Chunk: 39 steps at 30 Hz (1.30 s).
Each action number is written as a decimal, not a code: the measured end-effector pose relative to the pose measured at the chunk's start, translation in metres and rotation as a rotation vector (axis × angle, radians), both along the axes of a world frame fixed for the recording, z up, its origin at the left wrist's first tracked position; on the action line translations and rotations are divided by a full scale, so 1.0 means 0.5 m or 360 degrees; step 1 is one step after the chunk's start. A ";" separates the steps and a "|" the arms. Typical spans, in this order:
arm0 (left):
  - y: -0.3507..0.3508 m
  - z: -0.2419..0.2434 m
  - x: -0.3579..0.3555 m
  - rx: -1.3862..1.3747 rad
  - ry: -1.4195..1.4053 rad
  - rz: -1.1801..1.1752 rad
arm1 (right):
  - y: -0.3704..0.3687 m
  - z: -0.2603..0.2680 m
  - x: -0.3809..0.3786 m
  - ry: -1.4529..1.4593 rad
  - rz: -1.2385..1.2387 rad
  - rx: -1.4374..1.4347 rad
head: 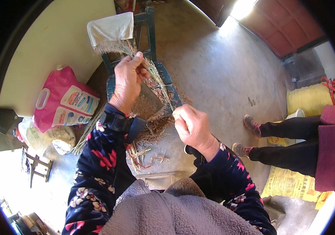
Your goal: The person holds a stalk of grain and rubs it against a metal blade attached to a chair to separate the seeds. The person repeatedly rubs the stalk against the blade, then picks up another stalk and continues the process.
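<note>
My left hand (129,79), at the upper middle, holds a bundle of dried grass stalks (154,73) between thumb and fingers. Its feathery, reddish seed heads (113,47) fan out to the left, in front of a white cloth on a chair back. The bundle narrows down and right to my right hand (192,126), which is closed at its thin end. Whether that fist grips stalks or a tie is hard to see. Below the bundle, a dark green wooden chair (163,72) bears loose seeds and chaff.
A white cloth (111,28) hangs over the chair back. Plant scraps (152,130) lie below the seat. At left stand a pink jug-shaped pouch (64,98) and a plastic bag (47,136). A person (290,147) stands at right by yellow sacks (290,182).
</note>
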<state>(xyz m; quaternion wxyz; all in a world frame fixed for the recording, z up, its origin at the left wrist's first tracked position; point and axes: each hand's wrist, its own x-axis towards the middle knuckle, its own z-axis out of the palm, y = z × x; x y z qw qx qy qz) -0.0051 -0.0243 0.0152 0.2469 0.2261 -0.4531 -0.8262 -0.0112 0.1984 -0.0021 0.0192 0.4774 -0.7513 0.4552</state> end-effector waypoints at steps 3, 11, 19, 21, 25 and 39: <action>-0.020 -0.005 0.009 -0.0069 -0.0034 -0.0293 | 0.009 -0.009 -0.020 -0.0083 0.0143 0.0845; 0.061 -0.006 0.018 -0.0206 -0.0173 -0.0725 | 0.008 0.023 -0.105 -0.0917 -0.0371 -0.0165; 0.065 -0.003 0.025 -0.0195 -0.0208 -0.0884 | 0.008 0.028 -0.087 -0.1832 -0.0050 -0.0390; 0.062 -0.005 0.026 -0.0326 -0.0280 -0.0857 | 0.018 0.025 -0.098 -0.1981 -0.0018 -0.0515; 0.076 -0.006 0.031 -0.0341 -0.0199 -0.0990 | 0.024 0.018 -0.101 -0.2068 0.0031 -0.0563; 0.100 -0.024 0.033 -0.0190 -0.0181 -0.0878 | 0.004 0.019 -0.080 -0.1983 0.0015 -0.0420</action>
